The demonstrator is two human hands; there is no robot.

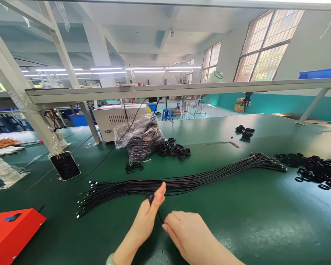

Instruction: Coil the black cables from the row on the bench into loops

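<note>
A long bundle of thin black cables lies stretched across the green table, plug ends at the left and right. My left hand is closed, pinching a small black coiled cable just in front of the bundle. My right hand lies beside it, fingers curled together around the thin black wire that runs down from that coil. The fingertips of both hands nearly meet.
A clear bag of black coils and loose black rings sit behind the bundle. More coiled pieces pile at the right. A phone leans at the left, a red box at the near left, a white machine behind.
</note>
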